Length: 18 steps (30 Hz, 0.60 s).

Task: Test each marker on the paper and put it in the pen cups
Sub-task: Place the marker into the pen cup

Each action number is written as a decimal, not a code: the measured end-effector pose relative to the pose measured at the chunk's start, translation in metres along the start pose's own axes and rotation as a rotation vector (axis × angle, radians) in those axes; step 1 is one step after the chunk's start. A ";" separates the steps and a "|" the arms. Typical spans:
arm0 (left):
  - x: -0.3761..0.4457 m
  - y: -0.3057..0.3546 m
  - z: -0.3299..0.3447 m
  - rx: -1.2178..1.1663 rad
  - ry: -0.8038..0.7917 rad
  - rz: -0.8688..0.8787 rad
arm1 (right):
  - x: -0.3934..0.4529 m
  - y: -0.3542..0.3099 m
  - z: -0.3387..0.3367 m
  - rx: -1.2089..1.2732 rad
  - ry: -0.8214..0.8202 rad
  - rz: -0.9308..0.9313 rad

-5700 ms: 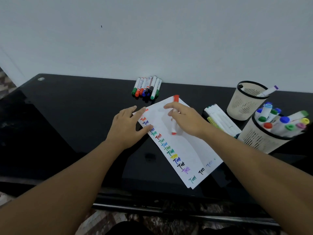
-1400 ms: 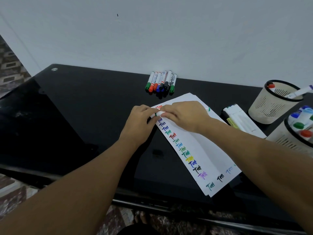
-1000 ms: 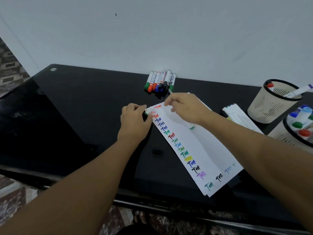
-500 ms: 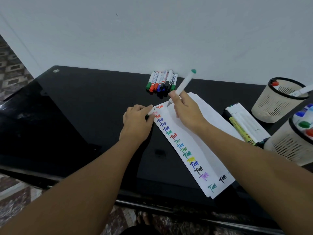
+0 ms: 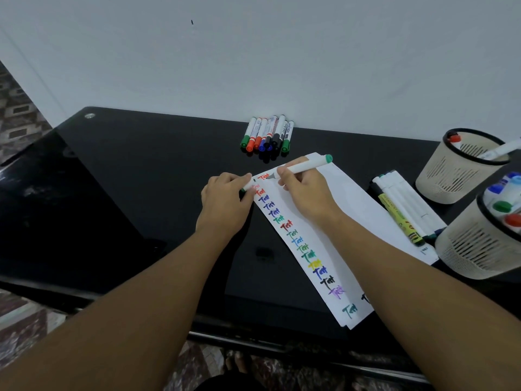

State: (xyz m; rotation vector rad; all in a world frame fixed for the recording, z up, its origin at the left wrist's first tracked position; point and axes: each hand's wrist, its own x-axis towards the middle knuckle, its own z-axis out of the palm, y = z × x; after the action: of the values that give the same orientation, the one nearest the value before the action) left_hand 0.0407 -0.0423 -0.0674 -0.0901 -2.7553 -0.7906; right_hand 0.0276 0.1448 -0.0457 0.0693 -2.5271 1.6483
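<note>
Cap (image 5: 245, 188) mostly buried in the left hand (image 5: 225, 201), only a green-white sliver peeking out. Near pen cup (image 5: 479, 249) cut off by the right edge. Print on the yellow marker (image 5: 399, 218) too small to read.

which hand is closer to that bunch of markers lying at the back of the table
Right. The right hand, writing with a green-capped marker, sits just in front of the marker bunch. The left hand is farther forward and to the left, at the paper's edge.
</note>
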 end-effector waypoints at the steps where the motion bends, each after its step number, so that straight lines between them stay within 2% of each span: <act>1: 0.000 0.000 0.000 0.000 0.000 -0.001 | 0.000 -0.001 0.000 0.003 -0.009 0.005; 10: 0.000 0.000 -0.001 0.004 -0.006 -0.007 | 0.001 -0.002 0.003 -0.096 -0.100 -0.005; 18: 0.000 0.001 0.000 0.011 -0.014 -0.007 | 0.003 -0.001 0.002 -0.115 -0.054 0.022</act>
State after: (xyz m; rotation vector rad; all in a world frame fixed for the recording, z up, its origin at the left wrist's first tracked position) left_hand 0.0410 -0.0420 -0.0667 -0.0838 -2.7748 -0.7797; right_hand 0.0250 0.1425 -0.0449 0.0761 -2.6661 1.5247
